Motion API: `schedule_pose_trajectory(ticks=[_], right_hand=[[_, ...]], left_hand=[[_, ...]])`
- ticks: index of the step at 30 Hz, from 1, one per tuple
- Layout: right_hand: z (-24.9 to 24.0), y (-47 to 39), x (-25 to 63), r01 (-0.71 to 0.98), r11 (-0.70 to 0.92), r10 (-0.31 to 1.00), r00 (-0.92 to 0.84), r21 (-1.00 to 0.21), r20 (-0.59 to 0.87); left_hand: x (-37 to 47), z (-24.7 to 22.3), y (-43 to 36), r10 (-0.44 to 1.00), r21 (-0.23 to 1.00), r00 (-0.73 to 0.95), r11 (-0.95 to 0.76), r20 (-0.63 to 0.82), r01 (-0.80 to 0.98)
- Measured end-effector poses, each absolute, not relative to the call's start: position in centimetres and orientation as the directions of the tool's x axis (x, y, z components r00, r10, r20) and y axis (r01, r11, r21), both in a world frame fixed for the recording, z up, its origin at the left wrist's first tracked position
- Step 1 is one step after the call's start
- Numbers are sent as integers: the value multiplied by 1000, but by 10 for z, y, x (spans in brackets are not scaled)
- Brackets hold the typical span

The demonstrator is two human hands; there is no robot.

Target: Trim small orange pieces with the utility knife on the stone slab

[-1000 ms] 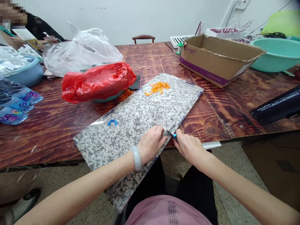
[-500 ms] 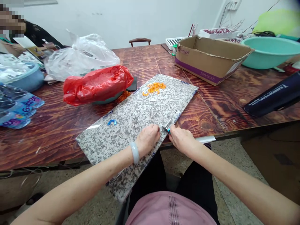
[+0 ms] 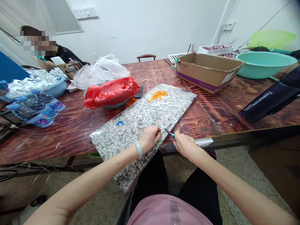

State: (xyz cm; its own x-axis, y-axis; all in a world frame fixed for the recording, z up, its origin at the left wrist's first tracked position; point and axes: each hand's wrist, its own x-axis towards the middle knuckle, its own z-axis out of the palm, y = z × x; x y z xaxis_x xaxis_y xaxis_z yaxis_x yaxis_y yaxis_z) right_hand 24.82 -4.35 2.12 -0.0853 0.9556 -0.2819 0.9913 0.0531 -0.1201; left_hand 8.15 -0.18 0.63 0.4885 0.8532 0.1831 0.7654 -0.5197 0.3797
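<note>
While the right hand [image 3: 185,144] gripped the blue-handled tool [image 3: 173,135] at the near edge of the speckled slab [image 3: 136,132], a slip could have jabbed the neighbouring left hand [image 3: 150,137], curled, its hold impossible to tell

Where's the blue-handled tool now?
In the head view, the blue-handled tool is in the right hand, right of centre, its metal end over the slab near the left hand.

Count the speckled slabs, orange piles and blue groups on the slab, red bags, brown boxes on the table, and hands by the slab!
Speckled slab: 1
Orange pile: 1
Blue group: 1
Red bag: 1
Brown box: 1
Hands: 2, left hand and right hand
Total: 7
</note>
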Motion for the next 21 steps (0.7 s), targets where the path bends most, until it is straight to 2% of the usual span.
schedule_pose_trajectory(ticks=[8,14,16,21], right_hand=[[20,-49,247,986,32,962,-75,-165,-264],[13,-41,264,966,57,956,-126,-254,-266],[13,-31,277,948,72,964,-146,-310,-220],[16,7,299,904,143,989,-150,-403,15]], left_hand=[[88,4,-2,855,389,477,-517,203,762],[95,2,1,854,328,466,-519,230,789],[98,3,2,853,273,473,-520,221,809],[99,8,-2,828,124,540,-558,149,821]])
